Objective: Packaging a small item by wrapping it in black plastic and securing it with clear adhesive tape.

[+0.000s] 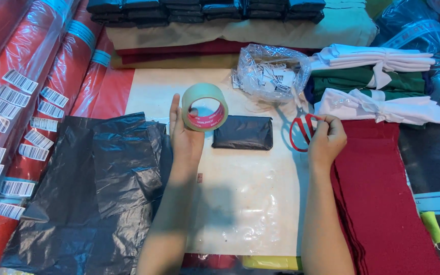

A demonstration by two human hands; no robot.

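Head view showed us our left hand [185, 136] closed around a roll of tape [205, 107], held just left of and above the dark folded packet [243, 132] on the tabletop [240, 203]. Right of that packet, our right hand [327, 140] gripped red-handled scissors [300, 130] beside stacked maroon cloth [383, 203].

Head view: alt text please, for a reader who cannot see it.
The left hand holds up a beige roll of packing tape while the right hand grips red-handled scissors; a flat folded black plastic packet lies between them on the white table.
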